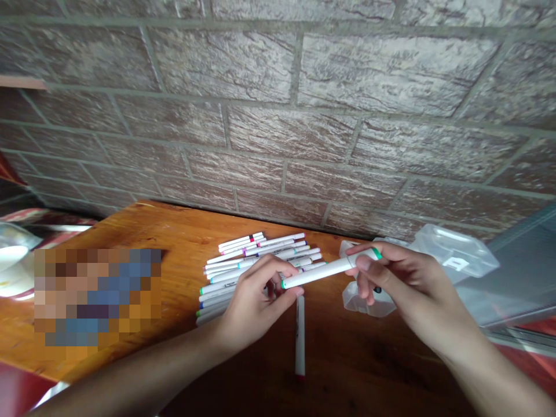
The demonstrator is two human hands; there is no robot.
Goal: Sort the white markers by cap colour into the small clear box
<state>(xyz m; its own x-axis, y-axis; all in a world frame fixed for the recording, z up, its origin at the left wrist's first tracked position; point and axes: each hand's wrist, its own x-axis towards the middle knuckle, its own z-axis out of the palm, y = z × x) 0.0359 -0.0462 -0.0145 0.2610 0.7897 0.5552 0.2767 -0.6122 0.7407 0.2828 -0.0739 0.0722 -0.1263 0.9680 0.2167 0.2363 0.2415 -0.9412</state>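
A white marker (324,274) with green ends is held slantwise above the table between both hands. My right hand (403,278) grips its upper end, thumb and fingers closed near the green cap. At the lower green end, the thumb and fingers of my left hand (263,292) pinch the marker. Behind and beside my left hand lie several white markers (221,275) with variously coloured ends, in a loose row; my hand hides part of them. A single marker (300,339) with a red end lies apart, below the held one.
Clear plastic cases (456,252) stand at the right, one piece (362,298) partly behind my right hand. The wooden table (174,231) meets a brick wall (260,139) at the back. A pixelated patch covers the table's left side. A grey panel (521,272) is at far right.
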